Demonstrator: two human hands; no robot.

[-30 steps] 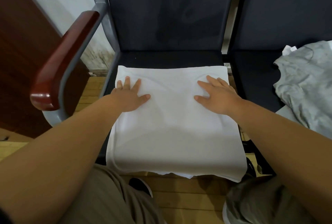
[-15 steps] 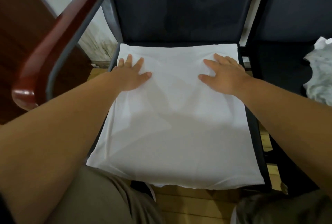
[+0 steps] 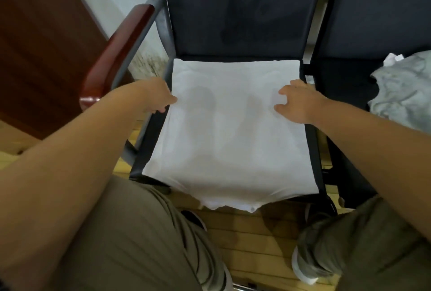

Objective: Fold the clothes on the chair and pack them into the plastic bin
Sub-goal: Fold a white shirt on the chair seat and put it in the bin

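A white garment [image 3: 233, 132] lies folded flat over the dark seat of the chair [image 3: 238, 10], its front hem hanging over the seat's edge. My left hand [image 3: 161, 98] is at the garment's left edge, fingers curled round that edge with the thumb on top. My right hand [image 3: 297, 104] sits on top of the cloth near its right edge, fingers bent, fingertips and thumb touching the fabric with no fold pinched between them. A crumpled grey garment [image 3: 403, 90] lies on the neighbouring seat at the right. No plastic bin is in view.
A red-brown wooden armrest [image 3: 116, 57] on a grey metal frame stands left of the seat. A dark wooden panel [image 3: 42, 45] fills the far left. My knees in khaki trousers [image 3: 140, 244] are close to the seat's front, over the wooden floor [image 3: 251, 239].
Both hands slid outward from the flat middle of the white garment to its side edges, and their fingers went from spread flat to curled. The view tilted back.
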